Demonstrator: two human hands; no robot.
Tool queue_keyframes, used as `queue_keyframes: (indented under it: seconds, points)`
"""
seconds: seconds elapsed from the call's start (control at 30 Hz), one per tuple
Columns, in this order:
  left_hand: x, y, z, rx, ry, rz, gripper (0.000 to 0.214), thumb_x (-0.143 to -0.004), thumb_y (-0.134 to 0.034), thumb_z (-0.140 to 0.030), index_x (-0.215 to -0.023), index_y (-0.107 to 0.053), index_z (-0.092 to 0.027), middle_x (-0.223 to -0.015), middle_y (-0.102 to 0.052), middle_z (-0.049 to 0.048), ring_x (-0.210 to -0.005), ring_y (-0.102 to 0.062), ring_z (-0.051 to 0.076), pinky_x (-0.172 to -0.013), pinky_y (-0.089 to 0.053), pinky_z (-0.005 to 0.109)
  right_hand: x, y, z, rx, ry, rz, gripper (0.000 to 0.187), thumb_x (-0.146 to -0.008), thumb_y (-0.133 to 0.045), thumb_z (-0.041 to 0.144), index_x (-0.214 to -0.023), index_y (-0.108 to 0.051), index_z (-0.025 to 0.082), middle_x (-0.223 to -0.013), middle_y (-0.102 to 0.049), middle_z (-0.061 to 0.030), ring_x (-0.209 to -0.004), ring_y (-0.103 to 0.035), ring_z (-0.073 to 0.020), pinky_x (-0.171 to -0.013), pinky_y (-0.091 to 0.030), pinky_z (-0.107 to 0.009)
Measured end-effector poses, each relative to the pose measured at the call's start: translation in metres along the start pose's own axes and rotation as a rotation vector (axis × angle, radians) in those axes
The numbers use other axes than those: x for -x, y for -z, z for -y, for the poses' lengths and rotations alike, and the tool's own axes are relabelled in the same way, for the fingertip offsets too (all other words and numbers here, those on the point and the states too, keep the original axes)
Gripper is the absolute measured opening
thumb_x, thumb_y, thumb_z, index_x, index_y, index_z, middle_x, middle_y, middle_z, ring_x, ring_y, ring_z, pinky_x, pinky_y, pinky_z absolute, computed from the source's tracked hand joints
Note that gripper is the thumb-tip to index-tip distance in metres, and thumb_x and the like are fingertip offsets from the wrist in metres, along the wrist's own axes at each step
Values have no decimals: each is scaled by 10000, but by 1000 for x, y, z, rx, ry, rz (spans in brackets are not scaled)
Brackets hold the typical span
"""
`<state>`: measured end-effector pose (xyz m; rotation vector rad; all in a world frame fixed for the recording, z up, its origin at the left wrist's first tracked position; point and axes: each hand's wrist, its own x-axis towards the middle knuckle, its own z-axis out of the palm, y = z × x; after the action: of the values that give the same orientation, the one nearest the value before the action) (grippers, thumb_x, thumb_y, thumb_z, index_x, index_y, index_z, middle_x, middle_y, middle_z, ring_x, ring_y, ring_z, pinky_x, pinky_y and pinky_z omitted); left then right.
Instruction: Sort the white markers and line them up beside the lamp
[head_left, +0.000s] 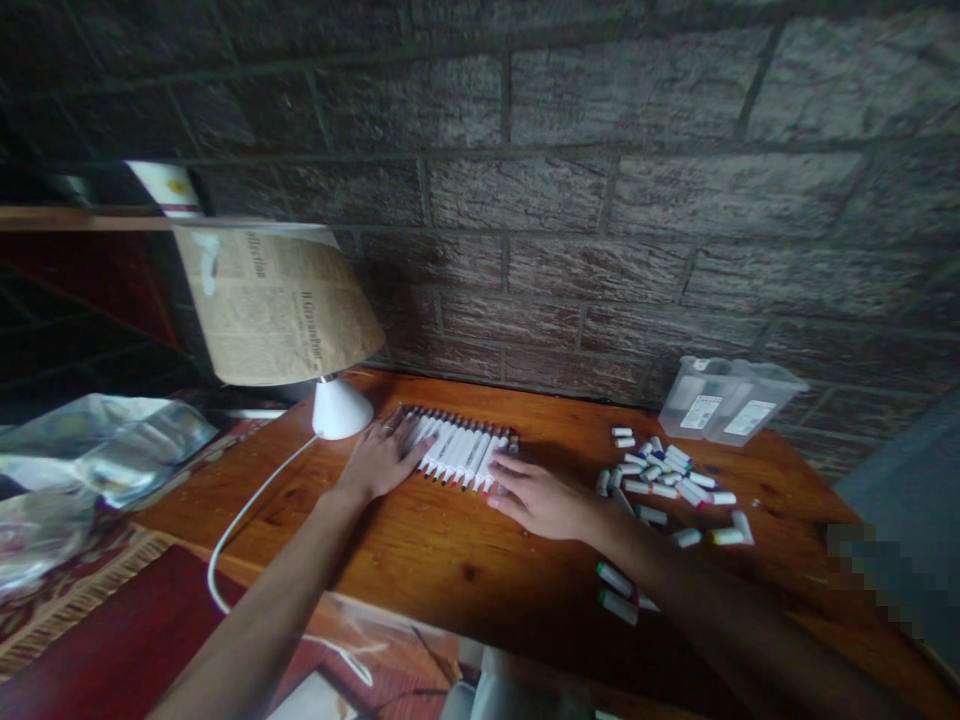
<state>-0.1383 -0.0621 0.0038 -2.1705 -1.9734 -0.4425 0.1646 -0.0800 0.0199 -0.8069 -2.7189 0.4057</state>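
Observation:
A row of white marker pens lies side by side on the wooden table, their dark ends toward the wall and coloured tips toward me. At the row's left end rests my left hand, fingers stretched over the pens there. My right hand touches the right end of the row with its fingers extended. Neither hand is wrapped round a pen. Several loose marker caps are scattered to the right, some partly hidden by my right forearm.
Two clear plastic containers stand at the table's back right. A lamp with a newsprint shade is at the left, its white cord hanging over the front edge. Plastic bags lie at far left. A brick wall rises behind.

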Motion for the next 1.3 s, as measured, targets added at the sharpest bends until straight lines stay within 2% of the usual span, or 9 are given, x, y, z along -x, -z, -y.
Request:
queue_keyframes:
  seconds: [0.3, 0.57, 0.67, 0.8, 0.9, 1.0, 1.07, 1.17, 1.3]
  points:
    - [-1, -2, 2, 11, 18, 2, 727, -909, -278, -630, -1358, -512, -108, -1438, -475, 166, -1350, -414, 304, -1133, -304, 440, 7, 7, -6, 66, 54, -72, 486, -988, -379, 409, -1305, -556, 85, -1418, -498, -176, -1343, -446, -251, -1139, -359, -370]
    - [-2, -1, 4, 16, 39, -48, 623, -945, -245, -555, -1292, -543, -132, -1354, -559, 130, -1306, -463, 277, -1107, -349, 421, 3, 5, -18, 7, 8, -93, 511, -969, -423, 406, -1353, -518, 83, -1452, -455, -184, -1352, -433, -267, -1131, -371, -403]
    - [-2, 1, 5, 15, 53, -84, 601, -955, -226, -532, -1240, -575, -135, -1289, -598, 137, -1243, -522, 274, -1068, -395, 409, 17, 16, -27, -9, -54, -132, 534, -958, -439, 436, -1367, -516, 100, -1460, -447, -171, -1360, -422, -265, -1136, -363, -407]
    - [-2, 8, 1, 64, 29, -184, 586, -961, -247, -511, -1218, -596, -117, -1251, -622, 154, -1195, -554, 280, -1058, -409, 421, 59, 47, -47, -25, -136, -281, 439, -939, -476, 449, -1238, -640, 173, -1382, -548, -132, -1281, -517, -263, -1099, -402, -439]
    - [0, 27, -24, 161, -158, -197, 511, -976, -271, -447, -1200, -633, -164, -1222, -656, 114, -1190, -564, 248, -1076, -401, 412, 99, 73, -66, -43, -167, -390, 342, -942, -481, 408, -1136, -691, 222, -1261, -645, -90, -1181, -595, -244, -1037, -454, -421]
    - [3, 50, -74, 209, -497, -41, 455, -987, -303, -390, -1217, -649, -206, -1251, -654, 78, -1205, -566, 224, -1102, -381, 406, 130, 87, -84, -48, -227, -512, 333, -961, -436, 402, -1024, -710, 223, -1093, -711, -75, -1019, -663, -224, -917, -505, -359]
    - [2, 58, -108, 184, -637, 83, 436, -983, -336, -397, -1254, -631, -225, -1314, -616, 60, -1249, -539, 222, -1108, -380, 403, 144, 89, -93, -14, -296, -619, 360, -963, -420, 421, -910, -711, 215, -887, -727, -63, -830, -685, -211, -793, -515, -327]
    - [-3, 52, -142, 131, -619, 137, 468, -983, -323, -433, -1231, -652, -212, -1297, -628, 67, -1265, -531, 229, -1110, -386, 414, 153, 85, -94, 18, -374, -720, 405, -959, -422, 441, -759, -687, 209, -697, -680, -42, -675, -655, -193, -697, -482, -296]
    - [-8, 29, -150, 76, -480, 137, 545, -962, -295, -512, -1182, -686, -202, -1258, -653, 65, -1255, -543, 234, -1115, -396, 410, 155, 82, -77, -27, -366, -736, 417, -968, -419, 429, -734, -687, 211, -694, -681, -30, -693, -652, -172, -675, -452, -252]
